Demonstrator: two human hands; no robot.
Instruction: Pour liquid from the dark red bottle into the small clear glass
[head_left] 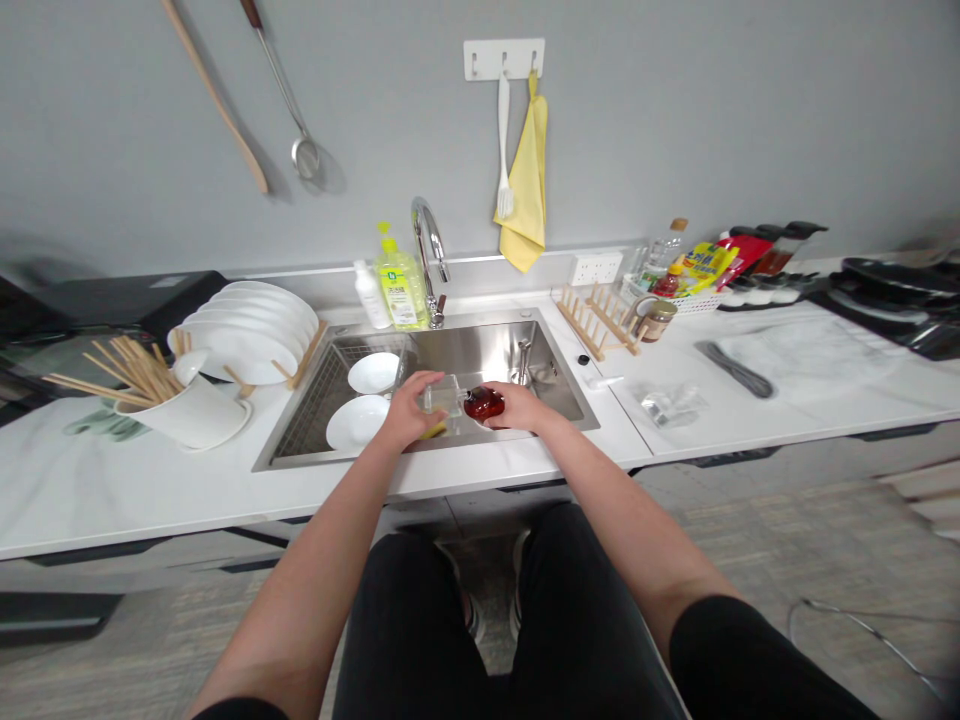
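My left hand point(409, 408) is closed around a small clear box-shaped container point(444, 396) over the sink's front part. In my right hand point(515, 408) is a dark red, glossy bottle-like container point(484, 403), with a dark part at its left end close to the clear container. I cannot make out exactly what it is. Something yellow point(433, 430) shows just below the clear container, partly hidden by my left hand. Beneath both hands is the steel sink point(480, 345). Two white bowls point(358, 422) sit in its left side, by a wire basket point(304, 405).
Behind the sink stand a faucet point(426, 240), a yellow-green soap bottle point(400, 285) and a white bottle point(370, 297). White plates point(240, 335) and a chopstick holder point(196, 410) are left. A wooden rack point(600, 320), jar point(657, 319) and plastic bag point(671, 403) lie right.
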